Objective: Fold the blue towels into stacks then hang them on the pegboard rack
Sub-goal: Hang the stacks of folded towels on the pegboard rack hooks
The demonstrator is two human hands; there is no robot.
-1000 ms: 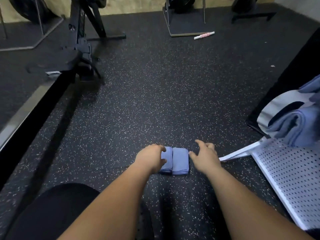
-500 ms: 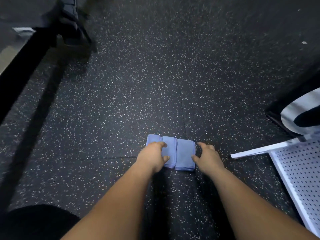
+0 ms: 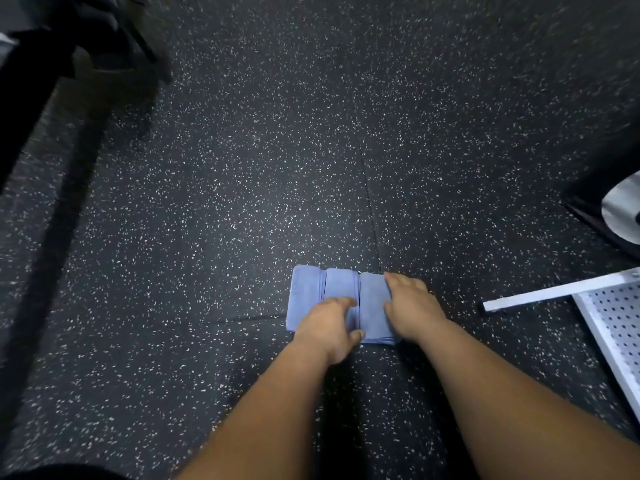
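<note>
At the far left a dark piece of equipment stood blurred at the frame's edge, and the speckled rubber floor ran across from it toward the middle. There the blue towels lay on the floor as three folded bundles set side by side and touching, just in front of the person. The folding of these three looked done, and the work seemed to be at the squaring-up and gathering stage, with all of the hanging still to do. The left hand lay on the middle bundle, its fingers bent over the top toward the seam with the right bundle and its thumb at the near edge. The blur made it hard to say whether that hand was pinching the cloth or only pressing it down. The right hand rested on the outer side of the right bundle, its fingers fairly straight and spread flat on the fabric, holding nothing. Further right the white pegboard rack lay on the floor, well apart from the towels, and the part of it in view carried no towel. Beyond it, at the right edge, sat a black and white object, too cropped to identify.
</note>
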